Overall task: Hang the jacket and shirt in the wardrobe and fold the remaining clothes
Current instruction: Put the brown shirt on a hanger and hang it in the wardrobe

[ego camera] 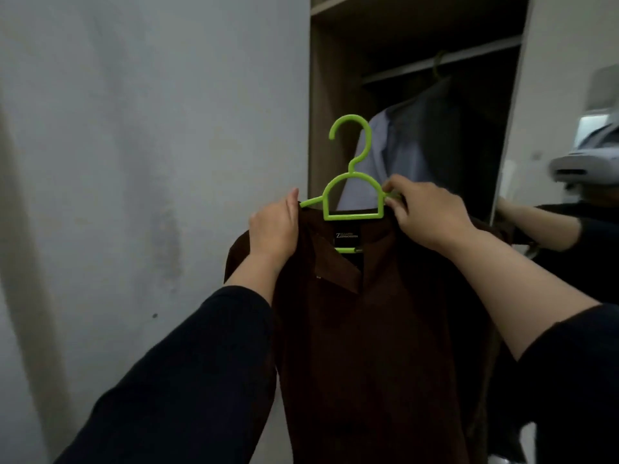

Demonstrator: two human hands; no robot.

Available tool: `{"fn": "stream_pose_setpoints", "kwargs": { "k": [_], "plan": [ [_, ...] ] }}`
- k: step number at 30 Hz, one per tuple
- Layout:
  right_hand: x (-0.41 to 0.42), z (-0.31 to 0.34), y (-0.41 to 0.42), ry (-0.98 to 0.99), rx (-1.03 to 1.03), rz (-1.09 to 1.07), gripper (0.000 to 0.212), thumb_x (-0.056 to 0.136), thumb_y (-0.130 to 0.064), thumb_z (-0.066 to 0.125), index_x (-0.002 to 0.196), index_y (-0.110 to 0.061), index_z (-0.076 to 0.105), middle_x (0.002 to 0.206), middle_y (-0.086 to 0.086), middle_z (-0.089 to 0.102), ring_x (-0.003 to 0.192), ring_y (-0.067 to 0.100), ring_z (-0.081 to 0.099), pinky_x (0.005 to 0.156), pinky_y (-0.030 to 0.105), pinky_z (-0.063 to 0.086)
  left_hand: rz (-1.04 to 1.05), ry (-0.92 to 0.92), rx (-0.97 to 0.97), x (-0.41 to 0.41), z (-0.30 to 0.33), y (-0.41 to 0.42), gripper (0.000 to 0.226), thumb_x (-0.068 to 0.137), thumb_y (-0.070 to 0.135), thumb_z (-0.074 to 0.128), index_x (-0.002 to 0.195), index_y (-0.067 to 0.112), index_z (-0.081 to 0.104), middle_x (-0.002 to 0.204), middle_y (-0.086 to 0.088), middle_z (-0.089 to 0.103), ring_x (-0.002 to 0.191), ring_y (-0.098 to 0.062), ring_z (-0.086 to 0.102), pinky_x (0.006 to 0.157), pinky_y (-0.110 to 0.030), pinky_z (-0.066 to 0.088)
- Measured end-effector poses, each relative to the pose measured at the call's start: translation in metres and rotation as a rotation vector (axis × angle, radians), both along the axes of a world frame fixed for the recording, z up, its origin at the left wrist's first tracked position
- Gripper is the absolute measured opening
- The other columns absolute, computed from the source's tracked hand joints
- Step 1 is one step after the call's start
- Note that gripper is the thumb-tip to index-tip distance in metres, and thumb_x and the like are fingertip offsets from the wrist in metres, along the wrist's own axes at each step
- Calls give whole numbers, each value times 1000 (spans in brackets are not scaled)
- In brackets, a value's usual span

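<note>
Beside a pale wall (134, 162), the left hand (274, 229) has its fingers closed on the shoulder of a brown shirt (368, 329), which hangs on a green hanger (351, 195) held up before the open wardrobe (321, 95). The right hand (428, 216) pinches the hanger's right arm; a jacket (435, 135) hangs inside on the rail (469, 58).

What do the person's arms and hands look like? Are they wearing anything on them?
Both arms wear dark, navy-black long sleeves. The left sleeve reaches close to the wrist, while the right sleeve is pushed up, leaving the forearm bare. The left hand and right hand are bare: no gloves, and no rings, watch or bracelets show. The fingers have short, plain nails.
</note>
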State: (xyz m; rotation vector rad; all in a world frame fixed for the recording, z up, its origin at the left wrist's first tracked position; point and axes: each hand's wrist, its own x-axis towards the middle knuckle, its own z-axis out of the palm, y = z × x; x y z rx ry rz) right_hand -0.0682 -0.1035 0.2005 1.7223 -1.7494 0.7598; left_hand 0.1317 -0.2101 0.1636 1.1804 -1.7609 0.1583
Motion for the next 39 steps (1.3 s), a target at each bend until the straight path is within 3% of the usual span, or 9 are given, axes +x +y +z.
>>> {"fn": "stream_pose_setpoints", "kwargs": {
  "k": [4, 11, 15, 20, 24, 29, 31, 35, 39],
  "plan": [
    [-10, 3, 2, 15, -35, -95, 28, 98, -34, 35, 118, -23, 52, 116, 4, 63, 107, 31, 59, 77, 40, 45, -187, 12, -33, -39, 13, -26, 49, 105, 29, 22, 109, 0, 61, 93, -21, 65, 92, -41, 60, 80, -46, 42],
    [0, 19, 1, 67, -113, -374, 36, 100, -37, 36, 135, -37, 42, 101, 6, 69, 92, 34, 65, 62, 34, 38, -523, -21, 58, -79, 28, -76, 44, 105, 31, 24, 119, 11, 60, 115, -16, 65, 112, -35, 56, 92, -42, 39],
    [4, 41, -8, 24, -97, -491, 33, 99, -36, 41, 131, -42, 49, 95, 6, 69, 85, 31, 65, 62, 33, 45, -621, -52, 75, -93, 31, -104, 26, 102, 30, 33, 87, 23, 53, 94, 0, 57, 102, -29, 56, 82, -38, 39],
    [-2, 87, -25, 82, 15, -780, 34, 97, -24, 48, 125, -40, 58, 107, 4, 68, 96, 29, 65, 66, 32, 44, -598, -113, 118, -117, 49, -144, 27, 96, 29, 46, 122, 23, 49, 137, -3, 40, 126, -25, 38, 97, -43, 39],
    [-14, 125, -56, 123, 64, -1027, 28, 93, -18, 51, 117, -24, 65, 91, 3, 63, 78, 25, 59, 63, 31, 37, -654, -68, 161, -147, 81, -162, 41, 93, 28, 53, 131, 23, 40, 146, -5, 26, 131, -29, 30, 102, -45, 36],
    [-42, 155, -107, 109, -10, -1125, 10, 91, -10, 49, 84, -8, 56, 73, 6, 47, 91, 30, 62, 67, 33, 37, -745, 60, 164, -185, 126, -190, 65, 92, 33, 55, 147, 26, 20, 157, -6, 8, 139, -37, 22, 110, -50, 30],
    [-57, 164, -127, 73, -40, -1145, 22, 91, -8, 49, 69, -8, 45, 67, 6, 43, 88, 28, 62, 67, 34, 38, -752, 113, 148, -200, 141, -198, 70, 94, 33, 53, 151, 26, 12, 157, -8, 16, 138, -35, 30, 104, -47, 36],
    [-97, 174, -158, 14, -84, -1162, 23, 90, -10, 54, 69, -9, 45, 67, 7, 44, 68, 23, 50, 63, 33, 40, -769, 94, 54, -226, 163, -210, 61, 97, 32, 47, 150, 29, 18, 145, -7, 40, 122, -28, 50, 84, -37, 45],
    [-132, 189, -173, -24, -165, -1146, 10, 89, -6, 52, 80, -7, 57, 72, 6, 49, 83, 25, 61, 66, 33, 44, -819, -61, -56, -250, 178, -209, 49, 94, 35, 47, 142, 35, 33, 132, -6, 53, 110, -27, 57, 84, -41, 52]
  ]
}}
